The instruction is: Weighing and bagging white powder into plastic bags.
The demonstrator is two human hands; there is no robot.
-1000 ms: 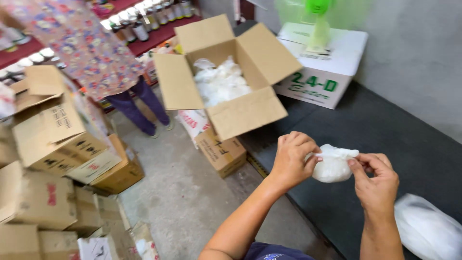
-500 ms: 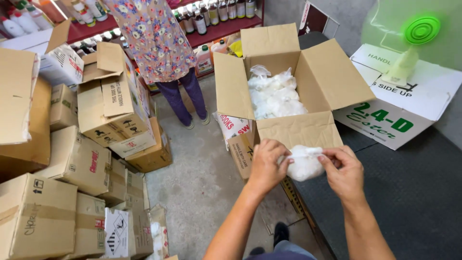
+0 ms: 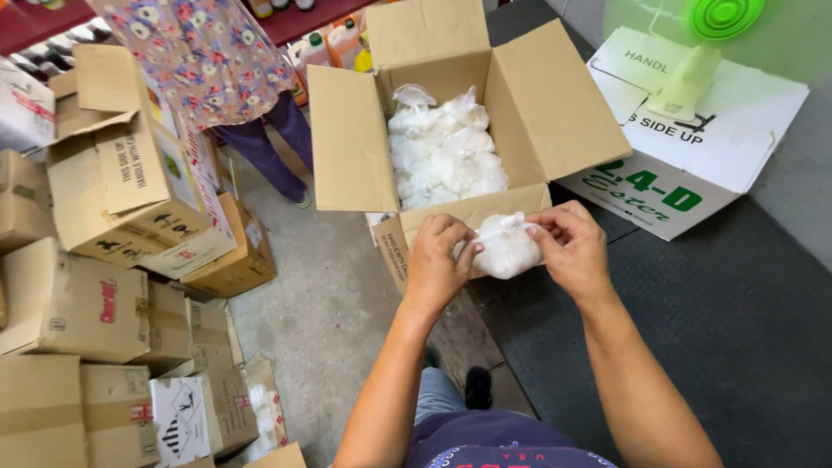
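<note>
Head cam shows both my hands pinching the knotted top of a small white bag [image 3: 505, 249], left hand [image 3: 438, 260] and right hand [image 3: 568, 251] gripping it tight. Compared to half a second ago it's closer to the open cardboard box [image 3: 347, 139], right at its front flap.

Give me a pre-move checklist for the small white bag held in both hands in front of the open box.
1. Both hands on bag: left hand and right hand grip the white bag - ok.
2. Bag neck closed: twisted top pinched between fingers, seal hidden - cannot tell.
3. Open cardboard box flaps spread - ok.
4. Room in box: filled bags cover the floor; space above - ok.
5. Path to box unobstructed - ok.
6. Person in floral top stands beyond the box - ok.
</note>
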